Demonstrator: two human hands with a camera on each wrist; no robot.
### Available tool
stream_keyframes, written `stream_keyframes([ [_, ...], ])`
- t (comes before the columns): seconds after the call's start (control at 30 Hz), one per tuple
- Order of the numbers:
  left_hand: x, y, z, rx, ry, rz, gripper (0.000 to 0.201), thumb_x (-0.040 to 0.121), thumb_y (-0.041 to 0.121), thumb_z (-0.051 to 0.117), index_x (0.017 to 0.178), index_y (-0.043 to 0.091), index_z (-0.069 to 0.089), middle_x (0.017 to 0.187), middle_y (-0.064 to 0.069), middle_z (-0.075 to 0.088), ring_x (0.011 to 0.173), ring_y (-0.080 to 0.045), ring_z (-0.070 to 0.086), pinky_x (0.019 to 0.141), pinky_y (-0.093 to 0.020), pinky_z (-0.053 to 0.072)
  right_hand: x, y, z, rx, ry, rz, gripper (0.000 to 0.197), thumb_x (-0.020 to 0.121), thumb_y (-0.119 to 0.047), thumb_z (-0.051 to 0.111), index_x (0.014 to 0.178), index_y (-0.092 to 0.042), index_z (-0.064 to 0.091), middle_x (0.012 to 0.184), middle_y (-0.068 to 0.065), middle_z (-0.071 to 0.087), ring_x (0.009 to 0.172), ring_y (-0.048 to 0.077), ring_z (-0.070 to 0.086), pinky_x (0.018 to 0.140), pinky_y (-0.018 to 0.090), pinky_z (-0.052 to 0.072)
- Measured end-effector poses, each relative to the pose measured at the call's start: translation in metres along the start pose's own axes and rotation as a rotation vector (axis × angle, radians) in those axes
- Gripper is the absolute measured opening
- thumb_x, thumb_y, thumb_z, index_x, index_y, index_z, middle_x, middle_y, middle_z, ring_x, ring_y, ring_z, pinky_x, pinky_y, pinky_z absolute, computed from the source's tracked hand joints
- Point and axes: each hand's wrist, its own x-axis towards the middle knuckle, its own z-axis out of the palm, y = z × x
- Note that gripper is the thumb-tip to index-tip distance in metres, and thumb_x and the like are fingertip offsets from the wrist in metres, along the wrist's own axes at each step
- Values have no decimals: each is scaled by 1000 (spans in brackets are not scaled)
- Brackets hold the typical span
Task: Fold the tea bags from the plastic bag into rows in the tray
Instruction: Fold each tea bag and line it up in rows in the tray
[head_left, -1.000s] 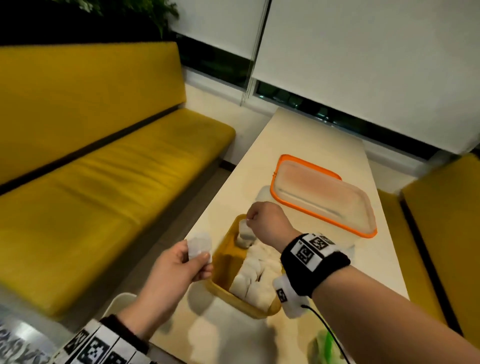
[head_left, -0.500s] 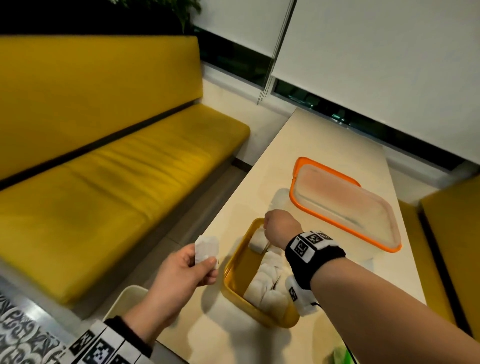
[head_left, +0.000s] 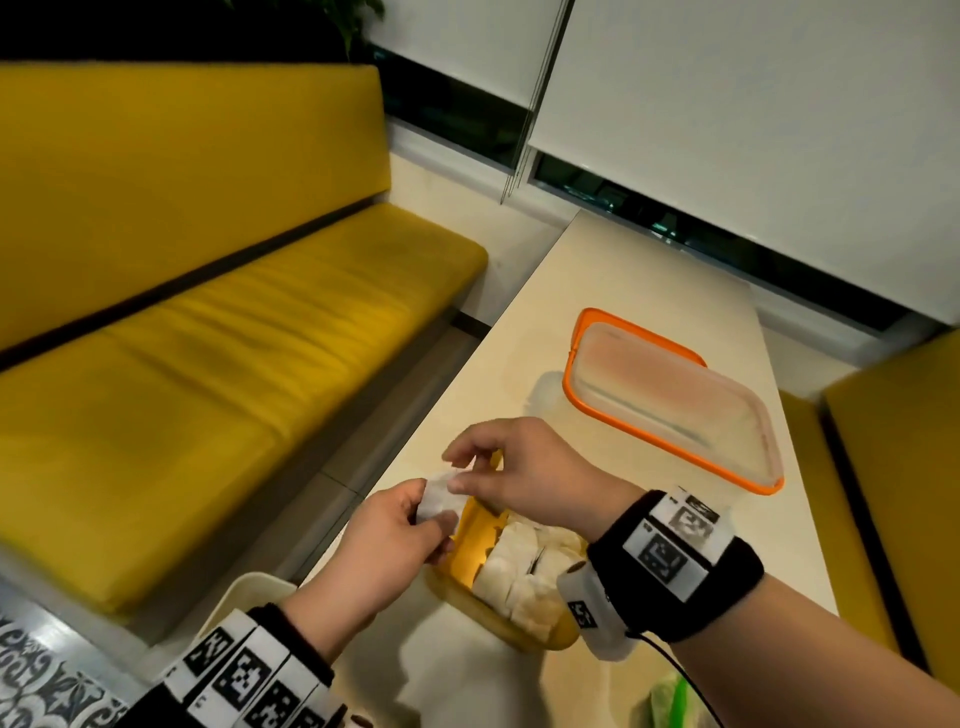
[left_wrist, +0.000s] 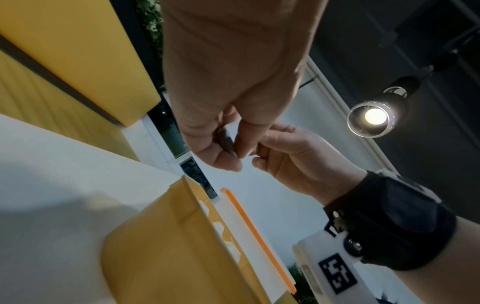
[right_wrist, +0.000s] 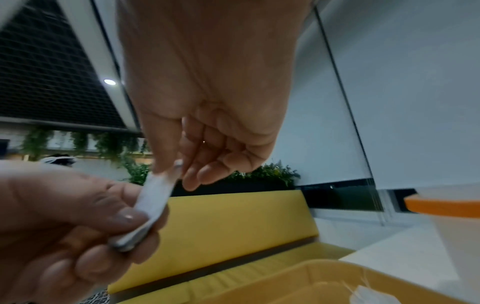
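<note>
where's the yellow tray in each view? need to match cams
Head: yellow tray bottom centre, under the right hand.
Left wrist: bottom centre, outer wall fills the frame.
Right wrist: bottom right, rim.
Shared landmark: orange-rimmed lid.

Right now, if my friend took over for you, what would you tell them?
Left hand: holds one end of a white tea bag above the near-left end of the yellow tray.
Right hand: its fingers pinch the same bag's other end.
Done: folded bags already fill the tray's right side; the left side is bare.
Left: fold this bag, set it in a row, then carry on.
The orange-rimmed container sits farther back on the table.
</note>
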Motion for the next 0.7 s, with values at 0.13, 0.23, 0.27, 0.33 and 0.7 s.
stream_keyframes([
  [0.13,4,7,8,57,7,37,3,85,12,66,82,13,64,70,-5,70,67,-20,70,75,-46,58,-1,3,-1,-88,34,-20,8,87,-16,65,92,-13,71,86,-3,66,78,9,56,73,23,46],
  [0.23,4,9,9,36,34,44,15,84,11,67,89,24,64,81,-1,71,67,-17,70,78,-42,58,2,13,-8,-123,90,54,5,88,-16,63,89,-16,68,80,-3,63,75,11,54,64,19,43],
  [0.27,4,7,9,31,43,39,17,84,11,67,91,25,63,83,1,70,66,-17,69,79,-42,57,5,19,-10,-138,104,97,4,88,-16,63,87,-17,66,76,-5,59,72,11,52,59,18,39],
  [0.33,1,5,6,35,44,32,16,84,11,66,93,23,64,85,1,70,65,-17,68,79,-42,57,13,31,-9,-186,94,180,5,88,-15,62,84,-19,63,69,-10,52,69,11,48,53,17,32],
  [0.7,-8,-3,-6,16,54,36,9,84,10,68,86,18,67,79,-7,68,66,-15,67,66,-26,59,59,74,25,-515,-146,426,8,88,-4,50,86,-10,55,91,8,55,82,23,50,66,26,38],
])
